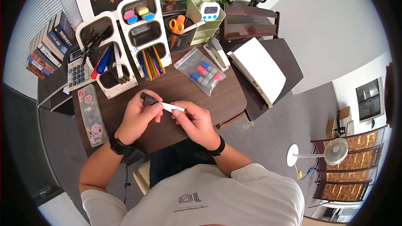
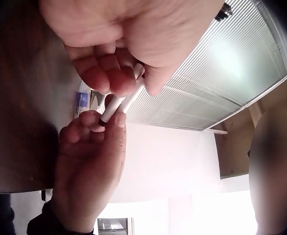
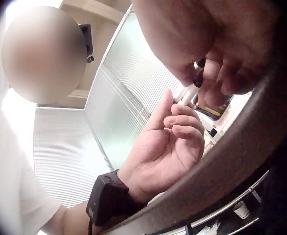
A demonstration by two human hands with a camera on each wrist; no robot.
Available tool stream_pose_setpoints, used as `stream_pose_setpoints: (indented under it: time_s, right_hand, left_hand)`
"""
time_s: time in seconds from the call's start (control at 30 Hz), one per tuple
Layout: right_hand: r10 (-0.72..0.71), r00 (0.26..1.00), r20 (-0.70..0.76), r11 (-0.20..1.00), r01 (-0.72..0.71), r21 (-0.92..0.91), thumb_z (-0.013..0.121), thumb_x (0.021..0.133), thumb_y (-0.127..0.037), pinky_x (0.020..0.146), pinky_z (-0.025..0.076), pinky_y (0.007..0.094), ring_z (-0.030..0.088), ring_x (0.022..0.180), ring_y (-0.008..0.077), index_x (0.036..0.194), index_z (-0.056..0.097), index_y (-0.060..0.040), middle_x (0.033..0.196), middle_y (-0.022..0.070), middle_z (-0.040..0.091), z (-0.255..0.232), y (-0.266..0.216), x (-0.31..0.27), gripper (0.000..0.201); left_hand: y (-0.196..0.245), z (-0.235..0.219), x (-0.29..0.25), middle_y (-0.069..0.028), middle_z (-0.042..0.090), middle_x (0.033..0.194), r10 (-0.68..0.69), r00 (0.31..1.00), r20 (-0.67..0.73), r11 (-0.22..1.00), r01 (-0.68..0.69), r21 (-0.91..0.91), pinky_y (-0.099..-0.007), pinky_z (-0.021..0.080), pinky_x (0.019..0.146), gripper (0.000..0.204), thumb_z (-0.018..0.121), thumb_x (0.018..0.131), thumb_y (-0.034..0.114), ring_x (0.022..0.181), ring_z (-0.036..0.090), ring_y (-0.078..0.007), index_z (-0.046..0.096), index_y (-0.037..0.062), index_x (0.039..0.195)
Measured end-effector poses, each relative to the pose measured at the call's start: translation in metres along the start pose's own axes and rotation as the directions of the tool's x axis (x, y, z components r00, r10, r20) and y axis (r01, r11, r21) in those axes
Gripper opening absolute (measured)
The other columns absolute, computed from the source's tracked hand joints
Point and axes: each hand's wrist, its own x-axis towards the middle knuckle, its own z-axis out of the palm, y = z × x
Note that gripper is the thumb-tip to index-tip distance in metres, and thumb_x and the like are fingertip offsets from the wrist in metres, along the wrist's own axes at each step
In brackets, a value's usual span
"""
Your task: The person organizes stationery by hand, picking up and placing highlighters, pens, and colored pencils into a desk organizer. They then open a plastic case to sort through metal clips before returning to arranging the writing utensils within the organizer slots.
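Over the front of the desk, both hands hold a white marker [image 1: 171, 107] with a black end [image 1: 147, 98]. The left hand [image 1: 136, 115] grips it near the black end, thumb on the barrel. The right hand [image 1: 195, 122] pinches the other end of the white barrel between thumb and fingers. In the left wrist view, two white rod shapes [image 2: 113, 108] lie side by side between the hands, one with a dark tip. The right wrist view shows part of the white barrel [image 3: 187, 95]; fingers hide the rest.
Behind the hands stand white organizers [image 1: 121, 84] with pens and pencils. A zip bag [image 1: 193, 62] of red, blue and grey pieces lies right of them, near a stapler [image 1: 217, 54]. At left are a clear sticker-covered case [image 1: 93, 115] and a calculator [image 1: 78, 74].
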Motion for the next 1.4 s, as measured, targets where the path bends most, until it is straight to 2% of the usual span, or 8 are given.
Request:
stream_pose_setpoints:
  time_s: [0.1,0.2,0.3,0.6,0.93,1.1,1.23,1.4]
  right_hand:
    - [0.063,0.983,-0.175,0.969,-0.019,0.245,0.065,0.103,-0.006,0.075,0.053,0.0243,0.064,0.085,0.0081,0.124,0.068,0.0024,0.101,0.0051,0.071,-0.004,0.004,-0.001,0.023]
    - [-0.173,0.926,-0.334,0.982,0.189,0.015,0.068,0.099,-0.002,0.076,0.053,0.0233,0.064,0.083,0.009,0.125,0.07,0.0013,0.097,0.0058,0.072,-0.019,-0.008,0.013,0.026]
    - [-0.502,0.86,-0.098,0.771,0.393,-0.501,0.073,0.09,0.002,0.068,0.053,0.0291,0.066,0.071,0.0176,0.12,0.072,-0.0002,0.081,0.0092,0.066,-0.033,-0.05,0.06,0.03]
    - [-0.675,0.726,0.129,0.565,0.622,-0.542,0.074,0.09,-0.003,0.073,0.056,0.04,0.069,0.081,0.0351,0.12,0.07,-0.0007,0.091,0.0169,0.071,0.017,-0.083,0.132,0.031]
    - [-0.148,0.984,0.102,0.877,0.179,-0.447,0.079,0.09,-0.008,0.062,0.051,0.0275,0.064,0.07,0.0144,0.111,0.075,-0.0006,0.084,0.0057,0.069,-0.011,-0.041,0.034,0.023]
    - [-0.445,0.873,-0.198,0.799,0.286,-0.529,0.079,0.089,-0.006,0.059,0.049,0.0273,0.061,0.064,0.0126,0.107,0.075,-0.0022,0.076,0.0049,0.067,-0.013,-0.055,0.086,0.018]
    - [-0.459,0.887,-0.053,0.743,0.35,-0.57,0.08,0.089,-0.018,0.06,0.051,0.0366,0.065,0.065,0.0266,0.108,0.075,-0.0019,0.078,0.0123,0.068,0.014,-0.071,0.14,0.026]
    - [-0.485,0.871,-0.081,0.795,0.401,-0.455,0.078,0.092,-0.01,0.063,0.052,0.0285,0.065,0.069,0.0147,0.108,0.076,-0.0006,0.082,0.0073,0.071,0.026,-0.063,0.126,0.019]
  left_hand:
    - [-0.001,-0.005,0.0,-0.0063,0.062,0.079,-0.016,0.999,-0.03,0.999,0.015,-0.032,-0.0274,0.049,0.062,0.007,0.059,0.103,0.006,0.065,0.059,-0.0132,0.057,0.0029,0.109]
    - [0.003,-0.005,0.0,-0.0071,0.063,0.079,-0.033,0.997,-0.072,0.999,0.034,0.02,-0.0268,0.05,0.06,0.009,0.058,0.106,0.012,0.064,0.059,-0.013,0.058,0.0031,0.107]
    - [0.005,-0.003,0.0,-0.0057,0.064,0.078,-0.082,0.996,-0.04,0.996,0.084,0.039,-0.0236,0.048,0.06,0.017,0.055,0.109,0.02,0.063,0.059,-0.0105,0.059,0.0039,0.106]
    - [0.01,-0.006,-0.003,-0.0066,0.065,0.078,-0.108,0.993,-0.039,0.993,0.106,-0.046,-0.0242,0.047,0.06,0.021,0.057,0.108,0.024,0.064,0.059,-0.0113,0.06,0.0037,0.105]
    - [0.002,-0.011,0.003,-0.0097,0.065,0.082,-0.021,0.999,-0.047,0.906,-0.001,-0.422,-0.0299,0.049,0.064,0.029,0.048,0.11,0.029,0.066,0.059,-0.0168,0.061,0.0025,0.11]
    - [0.007,-0.009,0.0,-0.0111,0.067,0.094,0.004,0.999,0.043,0.945,0.01,-0.327,-0.0307,0.051,0.074,0.048,0.045,0.11,0.039,0.078,0.06,-0.0156,0.05,0.0035,0.142]
    - [0.004,-0.014,0.003,-0.0102,0.066,0.095,-0.015,0.996,0.089,0.935,0.045,-0.351,-0.03,0.051,0.075,0.045,0.047,0.11,0.039,0.079,0.06,-0.0142,0.052,0.0042,0.139]
    - [0.003,-0.014,0.002,-0.008,0.065,0.093,-0.017,0.996,0.089,0.913,0.051,-0.404,-0.0299,0.051,0.075,0.046,0.048,0.11,0.041,0.079,0.06,-0.0138,0.053,0.0046,0.137]
